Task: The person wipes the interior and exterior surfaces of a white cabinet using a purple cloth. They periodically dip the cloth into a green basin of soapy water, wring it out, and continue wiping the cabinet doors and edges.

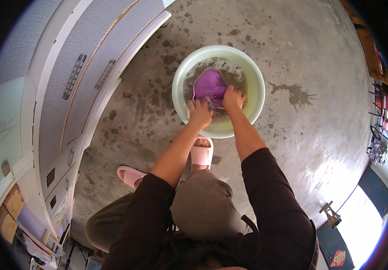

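A round pale green plastic basin stands on the floor, holding murky water with suds along its far side. In it lies a wet purple cloth with a light edging. My left hand is at the near left side of the cloth, its fingertips at the cloth's lower edge and partly in the water. My right hand grips the cloth's right end between thumb and fingers. The cloth's lower part between the hands is bunched and partly under water.
Grey cabinets with metal handles line the left side. Wet spots mark the concrete floor. My feet in pink slippers are near the basin. A small wooden stool stands by the bright doorway at lower right; more furniture is along the right edge.
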A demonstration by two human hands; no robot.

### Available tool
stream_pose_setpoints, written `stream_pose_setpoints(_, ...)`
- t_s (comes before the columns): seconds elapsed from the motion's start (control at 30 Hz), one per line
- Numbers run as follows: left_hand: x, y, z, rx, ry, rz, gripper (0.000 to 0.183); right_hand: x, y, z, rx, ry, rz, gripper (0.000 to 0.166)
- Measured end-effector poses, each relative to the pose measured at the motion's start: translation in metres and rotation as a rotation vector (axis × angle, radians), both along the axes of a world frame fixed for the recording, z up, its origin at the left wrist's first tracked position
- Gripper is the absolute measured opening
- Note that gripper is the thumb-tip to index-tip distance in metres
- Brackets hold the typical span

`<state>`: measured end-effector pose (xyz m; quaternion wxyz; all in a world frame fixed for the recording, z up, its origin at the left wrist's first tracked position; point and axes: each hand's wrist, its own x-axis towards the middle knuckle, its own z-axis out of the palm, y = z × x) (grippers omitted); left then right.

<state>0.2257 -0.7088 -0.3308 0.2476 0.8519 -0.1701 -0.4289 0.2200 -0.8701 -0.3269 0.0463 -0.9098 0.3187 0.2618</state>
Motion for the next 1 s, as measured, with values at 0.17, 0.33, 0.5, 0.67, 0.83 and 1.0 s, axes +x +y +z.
stream_pose_setpoints(0.17, 0.031, -0.007, 0.042, -0.543, 1.100, 1.225, 0.068, -0.008, 0.069, 0.080, 0.558, -0.675, -0.129, 0.024)
stream_pose_setpoints(0.33, 0.030, -0.010, 0.025, -0.837, 0.973, 1.111, 0.037, -0.034, 0.114, 0.152, 0.659, -1.008, -0.005, 0.025)
stream_pose_setpoints(0.5, 0.008, -0.002, -0.009, -1.349, 1.538, 0.933, 0.033, -0.019, 0.081, 0.086, 0.433, -0.945, 0.044, 0.027)
stream_pose_setpoints(0.67, 0.000, -0.062, 0.076, -0.621, 0.845, 1.334, 0.028, -0.011, 0.016, 0.051, 0.174, -0.673, -0.265, 0.036)
stream_pose_setpoints(0.83, 0.005, 0.005, 0.016, -1.108, 1.120, 1.205, 0.031, -0.015, 0.104, 0.117, 0.487, -0.854, -0.262, 0.037)
stream_pose_setpoints(1.0, 0.007, -0.027, 0.096, -0.485, 0.662, 1.104, 0.051, -0.017, 0.018, 0.043, 0.190, -0.792, -0.382, 0.036)
